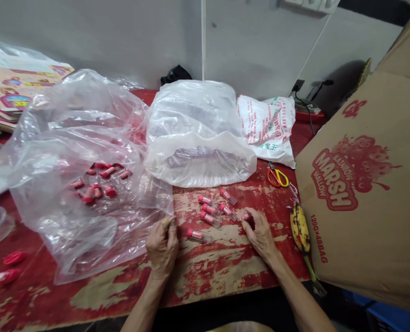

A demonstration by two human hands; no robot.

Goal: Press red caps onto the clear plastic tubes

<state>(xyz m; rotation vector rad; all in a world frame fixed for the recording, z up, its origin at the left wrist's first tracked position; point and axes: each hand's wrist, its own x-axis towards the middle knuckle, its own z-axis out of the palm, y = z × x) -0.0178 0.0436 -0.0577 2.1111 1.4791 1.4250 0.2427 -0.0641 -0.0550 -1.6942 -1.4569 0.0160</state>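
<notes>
My left hand is closed, thumb and fingers pinched at the right edge of a large clear plastic bag. Inside that bag lie several small red-capped tubes. Held in my right hand is a small tube with a red end, mostly covered by the fingers. Between my hands, several clear tubes with red caps and red labels are spread on the table, the closest being one tube lying sideways. Another tube lies just behind it.
A white plastic bag and a printed white sack stand at the back. To the right are scissors, a spotted banana and a big cardboard box. Two red pieces lie at the left on the worn red table.
</notes>
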